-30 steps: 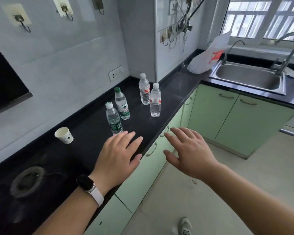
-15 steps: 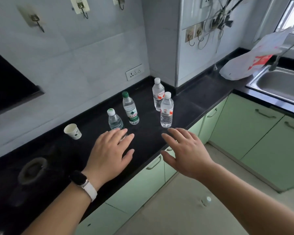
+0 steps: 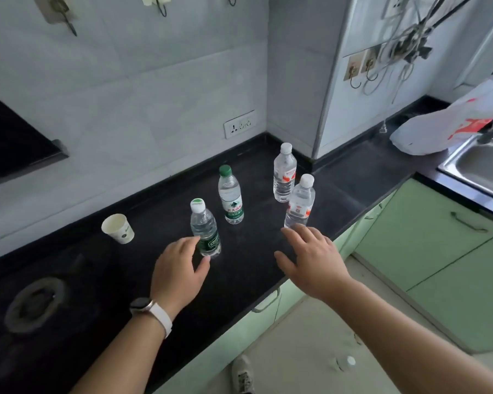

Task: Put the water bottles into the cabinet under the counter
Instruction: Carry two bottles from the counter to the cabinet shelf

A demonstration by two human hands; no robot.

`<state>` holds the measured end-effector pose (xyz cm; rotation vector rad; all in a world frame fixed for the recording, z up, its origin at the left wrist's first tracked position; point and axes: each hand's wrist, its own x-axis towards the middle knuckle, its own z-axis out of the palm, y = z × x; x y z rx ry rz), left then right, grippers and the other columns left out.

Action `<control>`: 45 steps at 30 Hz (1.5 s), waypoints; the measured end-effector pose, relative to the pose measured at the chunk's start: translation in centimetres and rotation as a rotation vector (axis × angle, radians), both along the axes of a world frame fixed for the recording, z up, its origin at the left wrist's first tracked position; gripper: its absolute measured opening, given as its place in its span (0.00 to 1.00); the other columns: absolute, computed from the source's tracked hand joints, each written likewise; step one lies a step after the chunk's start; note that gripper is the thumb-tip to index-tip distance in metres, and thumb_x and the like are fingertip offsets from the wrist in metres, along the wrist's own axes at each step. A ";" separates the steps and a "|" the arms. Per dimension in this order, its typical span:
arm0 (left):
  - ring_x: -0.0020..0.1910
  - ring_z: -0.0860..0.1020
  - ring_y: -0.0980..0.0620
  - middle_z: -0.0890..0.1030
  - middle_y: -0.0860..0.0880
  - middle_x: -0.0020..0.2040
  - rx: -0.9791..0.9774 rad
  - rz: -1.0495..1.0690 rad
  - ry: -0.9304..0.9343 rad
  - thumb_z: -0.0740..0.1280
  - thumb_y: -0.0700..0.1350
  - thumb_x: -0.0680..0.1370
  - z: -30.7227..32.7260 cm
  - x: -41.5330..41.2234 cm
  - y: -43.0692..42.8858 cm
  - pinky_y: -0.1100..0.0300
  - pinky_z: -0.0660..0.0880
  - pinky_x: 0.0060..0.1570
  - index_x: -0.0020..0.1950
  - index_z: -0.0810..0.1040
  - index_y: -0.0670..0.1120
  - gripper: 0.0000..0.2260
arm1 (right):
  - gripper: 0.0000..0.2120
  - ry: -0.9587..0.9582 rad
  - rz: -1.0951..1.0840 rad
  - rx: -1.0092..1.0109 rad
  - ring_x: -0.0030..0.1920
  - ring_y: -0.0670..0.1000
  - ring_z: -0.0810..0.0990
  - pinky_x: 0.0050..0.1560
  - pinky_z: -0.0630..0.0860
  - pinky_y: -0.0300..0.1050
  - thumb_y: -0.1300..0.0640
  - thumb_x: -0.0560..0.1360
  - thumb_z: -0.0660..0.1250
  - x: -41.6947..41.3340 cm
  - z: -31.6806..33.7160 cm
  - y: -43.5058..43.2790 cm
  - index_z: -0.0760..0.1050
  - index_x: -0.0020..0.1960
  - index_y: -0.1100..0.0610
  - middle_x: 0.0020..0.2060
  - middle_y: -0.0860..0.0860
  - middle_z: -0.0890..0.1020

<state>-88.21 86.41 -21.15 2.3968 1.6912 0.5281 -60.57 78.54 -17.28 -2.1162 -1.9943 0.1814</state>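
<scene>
Several clear water bottles stand upright on the black counter (image 3: 239, 268). The nearest one, a white-capped bottle with a dark green label (image 3: 205, 228), has my left hand (image 3: 177, 268) curled around its base, thumb and fingers at the label. Behind it is a green-capped bottle (image 3: 230, 196). To the right stand two red-labelled bottles, the near one (image 3: 300, 201) and the far one (image 3: 284, 173). My right hand (image 3: 310, 257) hovers open just below the near red-labelled bottle, fingers spread, not touching it. Green cabinet doors (image 3: 268, 311) under the counter are closed.
A paper cup (image 3: 118, 228) stands left of the bottles. A round burner hole (image 3: 34, 304) sits in the counter at the left. A white plastic bag (image 3: 444, 129) lies beside the steel sink (image 3: 478, 163) at the right. A small bottle lies on the floor (image 3: 345, 363) beside my shoe (image 3: 242, 373).
Both hands have moved forward over the counter. My left hand has reached the nearest green-labelled bottle and curled around its base; my right hand has come up to the near red-labelled bottle.
</scene>
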 end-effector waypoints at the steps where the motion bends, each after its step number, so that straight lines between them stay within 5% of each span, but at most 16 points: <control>1: 0.61 0.78 0.43 0.80 0.46 0.62 -0.032 0.037 -0.035 0.67 0.53 0.78 -0.7 -0.1 0.8 0.47 0.76 0.57 0.68 0.76 0.43 0.22 | 0.28 0.022 -0.034 -0.031 0.71 0.53 0.67 0.69 0.66 0.52 0.36 0.78 0.53 -0.1 -0.2 0.8 0.65 0.74 0.49 0.71 0.46 0.70; 9: 0.69 0.73 0.47 0.74 0.47 0.69 -0.298 0.178 -0.426 0.74 0.51 0.75 -5.2 1.0 5.7 0.57 0.70 0.61 0.76 0.67 0.43 0.33 | 0.21 0.284 -0.416 -0.085 0.62 0.54 0.73 0.52 0.70 0.47 0.42 0.77 0.63 0.3 -3.2 6.1 0.71 0.66 0.50 0.62 0.49 0.75; 13: 0.57 0.78 0.53 0.76 0.56 0.58 -0.354 0.222 -0.605 0.76 0.49 0.73 -6.3 2.4 7.0 0.60 0.73 0.52 0.69 0.71 0.49 0.27 | 0.26 0.414 -0.566 -0.091 0.65 0.54 0.73 0.59 0.71 0.49 0.43 0.76 0.66 1.7 -4.4 7.7 0.69 0.70 0.53 0.65 0.51 0.74; 19: 0.56 0.79 0.53 0.78 0.51 0.59 -0.340 0.331 -0.799 0.77 0.44 0.72 -7.3 4.5 7.1 0.55 0.77 0.55 0.69 0.71 0.48 0.28 | 0.33 0.478 -0.684 -0.078 0.67 0.55 0.71 0.60 0.70 0.51 0.45 0.74 0.68 3.8 -5.3 10.0 0.63 0.73 0.56 0.68 0.54 0.71; 26: 0.49 0.79 0.58 0.80 0.55 0.53 -0.333 0.453 -0.777 0.78 0.46 0.72 -7.1 5.4 7.5 0.64 0.74 0.45 0.64 0.73 0.50 0.24 | 0.27 0.678 -0.617 -0.065 0.47 0.44 0.76 0.50 0.72 0.45 0.49 0.71 0.75 6.0 -6.5 12.3 0.65 0.64 0.48 0.57 0.47 0.75; 30: 0.48 0.78 0.60 0.80 0.59 0.49 -0.342 0.502 -0.712 0.78 0.46 0.71 -6.4 6.2 7.6 0.67 0.71 0.44 0.63 0.75 0.51 0.23 | 0.28 0.817 -0.582 -0.040 0.48 0.39 0.77 0.49 0.70 0.41 0.50 0.70 0.77 7.2 -7.2 13.6 0.63 0.61 0.45 0.51 0.40 0.76; 34: 0.50 0.80 0.54 0.82 0.55 0.51 -0.331 0.576 -0.689 0.80 0.47 0.70 -6.2 7.8 7.1 0.59 0.74 0.50 0.64 0.76 0.49 0.25 | 0.30 0.878 -0.529 -0.066 0.51 0.45 0.80 0.53 0.75 0.46 0.49 0.68 0.78 8.7 -8.5 14.6 0.65 0.62 0.45 0.51 0.40 0.78; 40: 0.49 0.78 0.64 0.81 0.61 0.49 -0.341 0.661 -0.702 0.79 0.46 0.70 -4.8 10.3 6.2 0.68 0.71 0.45 0.59 0.75 0.55 0.22 | 0.27 0.925 -0.429 -0.093 0.48 0.42 0.79 0.47 0.75 0.44 0.51 0.68 0.79 10.6 -8.6 15.9 0.67 0.60 0.48 0.48 0.41 0.78; 45: 0.50 0.80 0.62 0.82 0.58 0.50 -0.299 0.766 -0.724 0.80 0.47 0.69 -4.2 11.2 4.7 0.66 0.73 0.48 0.61 0.77 0.52 0.23 | 0.25 0.943 -0.305 -0.128 0.46 0.40 0.79 0.45 0.73 0.42 0.53 0.68 0.78 11.0 -8.5 17.1 0.68 0.58 0.48 0.46 0.41 0.79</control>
